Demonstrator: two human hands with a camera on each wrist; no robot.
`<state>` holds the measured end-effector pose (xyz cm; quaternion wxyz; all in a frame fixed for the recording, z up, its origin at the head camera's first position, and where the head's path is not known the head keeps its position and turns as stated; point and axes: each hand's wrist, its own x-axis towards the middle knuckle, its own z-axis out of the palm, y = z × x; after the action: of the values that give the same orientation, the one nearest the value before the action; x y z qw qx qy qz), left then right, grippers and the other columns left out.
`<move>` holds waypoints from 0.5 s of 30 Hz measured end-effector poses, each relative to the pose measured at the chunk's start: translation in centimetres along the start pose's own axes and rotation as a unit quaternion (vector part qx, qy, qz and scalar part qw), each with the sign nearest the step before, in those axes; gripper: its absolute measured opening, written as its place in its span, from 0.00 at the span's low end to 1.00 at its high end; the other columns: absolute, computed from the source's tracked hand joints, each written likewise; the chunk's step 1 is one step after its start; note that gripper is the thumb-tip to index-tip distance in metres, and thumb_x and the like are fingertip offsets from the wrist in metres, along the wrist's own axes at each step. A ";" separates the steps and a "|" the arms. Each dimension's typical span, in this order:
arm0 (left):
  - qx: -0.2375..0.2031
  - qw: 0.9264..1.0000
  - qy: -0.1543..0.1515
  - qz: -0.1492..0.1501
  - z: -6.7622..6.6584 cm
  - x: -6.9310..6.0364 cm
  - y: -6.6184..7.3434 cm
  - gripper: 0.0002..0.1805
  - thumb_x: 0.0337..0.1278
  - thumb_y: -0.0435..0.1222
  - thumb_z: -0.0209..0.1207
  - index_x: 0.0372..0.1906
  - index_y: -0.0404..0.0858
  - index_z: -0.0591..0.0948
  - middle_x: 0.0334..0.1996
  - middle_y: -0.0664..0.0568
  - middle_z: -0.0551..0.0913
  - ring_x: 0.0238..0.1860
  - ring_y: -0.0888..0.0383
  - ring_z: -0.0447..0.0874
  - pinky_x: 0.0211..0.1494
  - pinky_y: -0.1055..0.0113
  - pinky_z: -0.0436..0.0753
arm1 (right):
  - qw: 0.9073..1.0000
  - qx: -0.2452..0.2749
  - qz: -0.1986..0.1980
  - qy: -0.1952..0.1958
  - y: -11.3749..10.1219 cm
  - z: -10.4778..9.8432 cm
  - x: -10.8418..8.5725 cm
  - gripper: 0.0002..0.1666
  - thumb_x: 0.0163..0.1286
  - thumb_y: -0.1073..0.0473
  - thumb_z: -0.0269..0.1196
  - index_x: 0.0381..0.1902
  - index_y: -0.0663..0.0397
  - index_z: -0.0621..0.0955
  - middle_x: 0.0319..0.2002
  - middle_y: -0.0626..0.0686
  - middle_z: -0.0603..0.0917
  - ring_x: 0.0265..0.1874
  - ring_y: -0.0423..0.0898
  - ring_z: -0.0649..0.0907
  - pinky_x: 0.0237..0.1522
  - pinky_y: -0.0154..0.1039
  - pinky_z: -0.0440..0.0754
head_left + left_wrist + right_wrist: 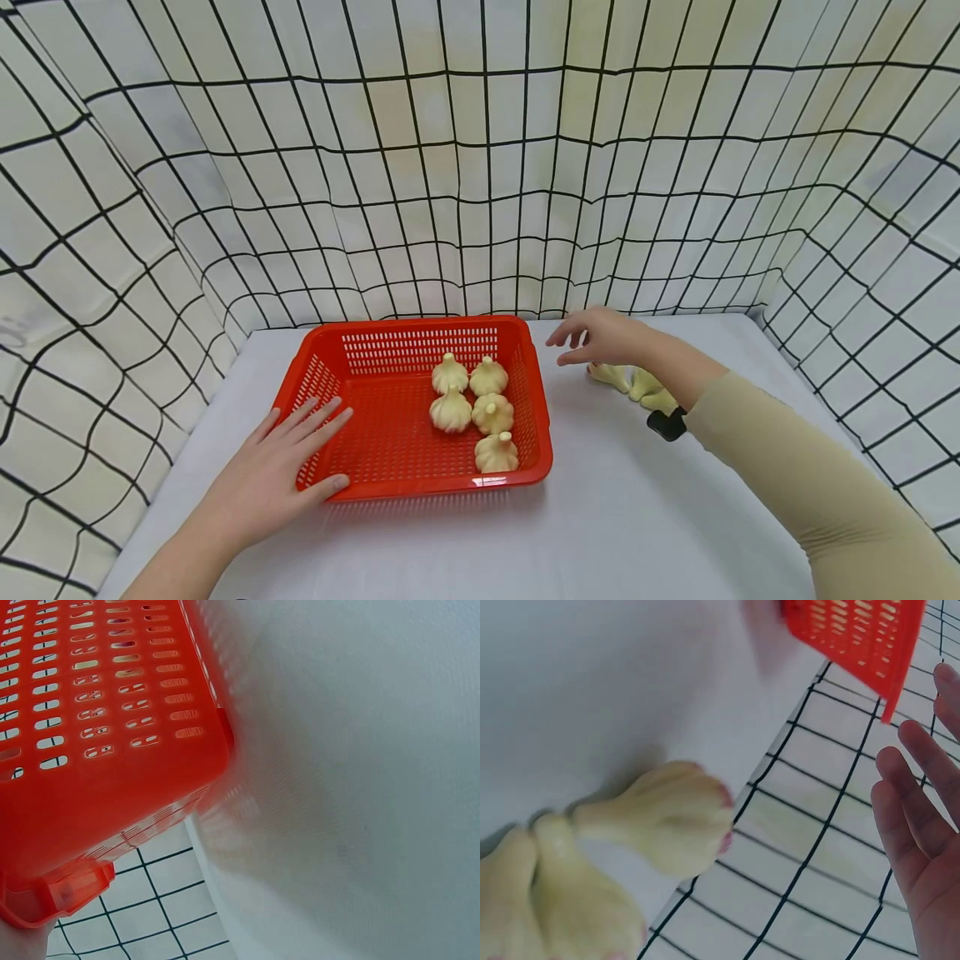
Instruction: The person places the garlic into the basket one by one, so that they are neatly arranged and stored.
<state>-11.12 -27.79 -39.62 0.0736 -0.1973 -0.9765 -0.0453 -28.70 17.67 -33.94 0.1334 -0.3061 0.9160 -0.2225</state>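
Note:
A red plastic basket [382, 487] with slotted walls stands on the white table. Several garlic bulbs [493, 414] sit in its right half. My left hand [277, 462] rests on the basket's left front corner, fingers spread over the rim. To the right of the basket, my right hand [600, 332] hovers above the table, holding nothing, its fingers loosely bent. Below and beside it lie more garlic bulbs [609, 375], partly hidden by the forearm in the head view. Three of these garlic bulbs [667, 817] show in the right wrist view, apart from the fingers.
A black wire-like grid [480, 200] over white sheeting rises behind the table and along both sides. A black strap or device [667, 424] shows at the right wrist. White tabletop [600, 517] stretches in front of the basket and to its right.

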 end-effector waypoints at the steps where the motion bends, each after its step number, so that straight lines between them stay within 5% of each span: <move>1: 0.000 1.000 0.000 0.000 0.0 0.0 0.0 0.44 0.57 0.65 0.58 0.76 0.51 0.65 0.75 0.51 0.63 0.74 0.40 0.58 0.79 0.51 0.34 | 1.000 -0.001 0.001 -0.001 0.5 0.0 -0.5 0.17 0.64 0.52 0.71 0.51 0.42 0.86 0.45 0.42 0.85 0.44 0.45 0.81 0.40 0.41 0.86; 7: 0.004 1.000 0.006 0.007 0.1 0.0 -0.1 0.44 0.57 0.65 0.58 0.75 0.49 0.66 0.74 0.50 0.64 0.74 0.41 0.57 0.79 0.51 0.34 | 0.999 -0.033 -0.007 0.007 3.1 -0.1 -3.3 0.15 0.65 0.53 0.69 0.51 0.43 0.87 0.45 0.43 0.86 0.44 0.45 0.81 0.47 0.43 0.82; 15: 0.004 1.000 0.010 0.009 0.2 0.0 -0.2 0.44 0.57 0.64 0.59 0.75 0.50 0.66 0.74 0.50 0.64 0.74 0.40 0.58 0.79 0.51 0.34 | 0.997 -0.057 0.048 0.016 6.0 -0.3 -7.2 0.18 0.65 0.52 0.69 0.52 0.47 0.86 0.50 0.48 0.85 0.47 0.48 0.81 0.44 0.44 0.81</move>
<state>-11.18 -27.92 -39.80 0.0842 -0.2053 -0.9741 -0.0430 -26.22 26.57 -35.85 0.1110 -0.2656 0.9428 -0.1680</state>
